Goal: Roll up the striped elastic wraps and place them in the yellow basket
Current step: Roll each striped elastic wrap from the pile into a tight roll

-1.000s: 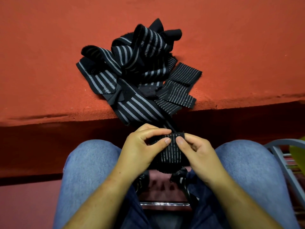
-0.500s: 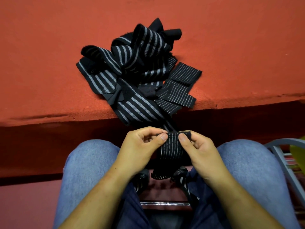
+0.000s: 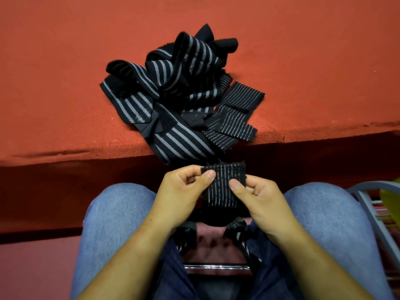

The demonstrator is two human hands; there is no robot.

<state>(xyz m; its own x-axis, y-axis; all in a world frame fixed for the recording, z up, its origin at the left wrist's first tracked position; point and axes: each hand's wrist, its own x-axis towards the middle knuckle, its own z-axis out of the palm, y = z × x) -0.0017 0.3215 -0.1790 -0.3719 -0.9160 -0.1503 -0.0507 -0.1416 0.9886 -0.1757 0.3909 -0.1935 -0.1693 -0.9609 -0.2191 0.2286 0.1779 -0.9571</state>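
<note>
A black elastic wrap with thin white stripes hangs between my knees, its top end folded over. My left hand pinches its left edge and my right hand pinches its right edge, thumbs on the near face. A tangled pile of striped wraps lies on the red surface beyond my hands, one broad strip trailing over the edge toward them. A sliver of the yellow basket shows at the right edge, mostly out of view.
The red felt-covered table ends in a front edge just beyond my hands. My knees in blue jeans flank the wrap. A grey metal frame stands at the right, and a chrome bar runs low between my legs.
Both hands have lifted the wrap's top end a little toward the table edge. The folded-over top has grown taller and the hands have spread slightly apart.
</note>
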